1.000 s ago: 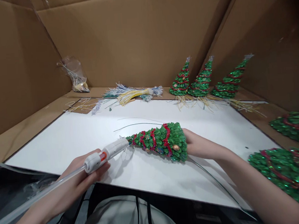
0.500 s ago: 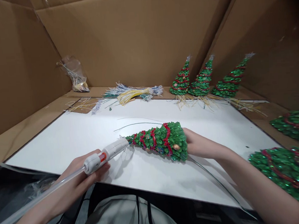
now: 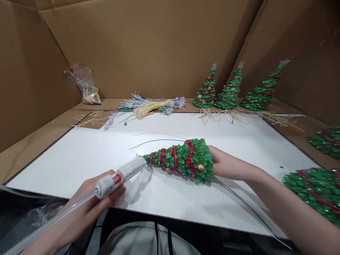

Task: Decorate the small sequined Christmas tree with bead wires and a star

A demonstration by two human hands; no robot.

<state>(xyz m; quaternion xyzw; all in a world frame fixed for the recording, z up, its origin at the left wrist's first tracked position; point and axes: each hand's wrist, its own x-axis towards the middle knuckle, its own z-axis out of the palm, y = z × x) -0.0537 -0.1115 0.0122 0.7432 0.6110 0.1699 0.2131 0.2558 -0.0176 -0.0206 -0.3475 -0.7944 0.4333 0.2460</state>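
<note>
My left hand [image 3: 101, 190] is closed around a white glue gun [image 3: 129, 170] with a clear glue stick [image 3: 46, 229] running out of its back. The gun's nozzle end meets the narrow tip of a green tree [image 3: 186, 161] trimmed with red garland. This tree lies on its side, tip to the left, above the white board [image 3: 98, 148]. My right hand [image 3: 216, 161] reaches into the tree's wide base; its fingers are hidden inside. Thin green wires [image 3: 239, 196] trail from the base toward the lower right, and others pass behind the tree.
Along the back lie bundled wires [image 3: 153, 105] and a plastic bag [image 3: 87, 86]. Three upright trees [image 3: 206, 90] stand back right with loose wires below. More trees [image 3: 323, 194] lie at the right edge. Cardboard walls [image 3: 141, 44] enclose the board.
</note>
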